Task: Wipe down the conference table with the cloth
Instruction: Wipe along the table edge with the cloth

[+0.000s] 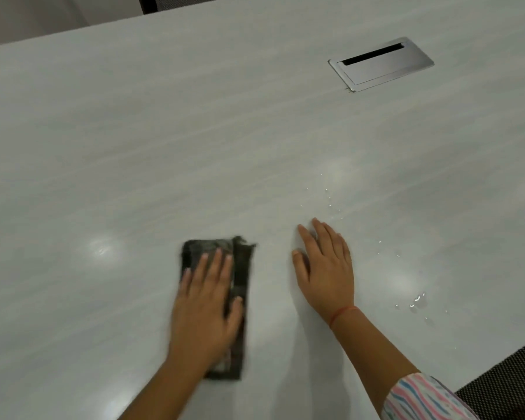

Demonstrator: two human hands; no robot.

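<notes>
A dark folded cloth [242,268] lies flat on the pale grey conference table [164,131], near its front edge. My left hand [205,307] presses down on the cloth with straight fingers and looks blurred. To the right of it, my right hand [325,268] rests flat on the bare tabletop, fingers straight, apart from the cloth. Small water drops [415,300] sit on the table to the right of my right hand, with more drops [328,192] beyond its fingertips.
A silver cable hatch [382,66] with a dark slot is set into the table at the back right. A dark mesh chair [509,386] shows past the table edge at the lower right. Another chair back [176,1] stands beyond the far edge.
</notes>
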